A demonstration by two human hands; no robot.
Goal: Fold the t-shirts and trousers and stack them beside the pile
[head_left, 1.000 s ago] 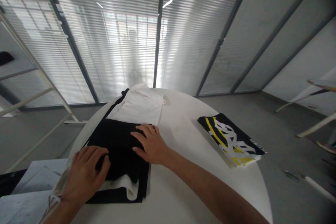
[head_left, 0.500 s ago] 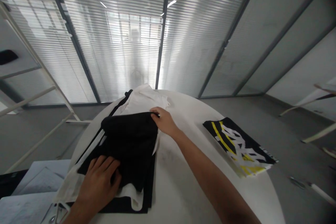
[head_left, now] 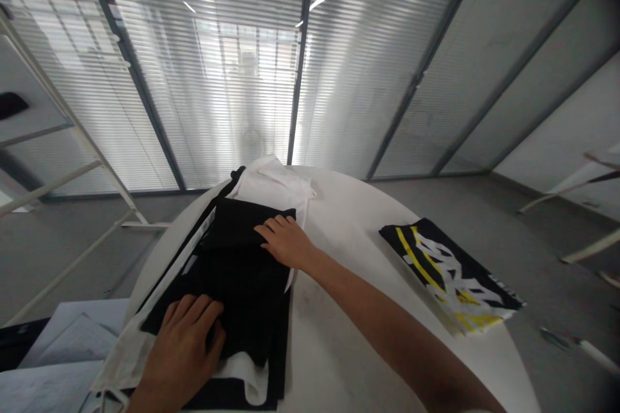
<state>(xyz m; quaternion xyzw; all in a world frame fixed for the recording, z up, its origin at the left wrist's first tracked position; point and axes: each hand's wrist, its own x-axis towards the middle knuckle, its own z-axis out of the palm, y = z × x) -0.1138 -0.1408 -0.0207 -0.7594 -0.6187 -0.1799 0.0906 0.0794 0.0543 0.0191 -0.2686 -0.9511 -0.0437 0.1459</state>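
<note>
A black garment (head_left: 247, 284) with white trim lies partly folded on a round white table (head_left: 339, 335). My right hand (head_left: 285, 242) rests palm down on the folded upper part, near its right edge, with the fingers stretched out. Lower down, my left hand (head_left: 186, 339) lies on the garment's left side, its fingers bent and apart and its thumb on the cloth. White fabric (head_left: 126, 342) shows beneath on the left, and a white garment (head_left: 276, 181) is spread at the far end.
A folded black garment with yellow and white print (head_left: 450, 277) lies at the table's right edge. A white metal frame (head_left: 97, 161) stands at the left, above papers (head_left: 72, 335). Beyond the table runs a glass wall with blinds (head_left: 232, 97).
My right hand let go of the garment's raised top edge and moved left onto the cloth. The folded part now lies flatter. My left hand has stayed in place.
</note>
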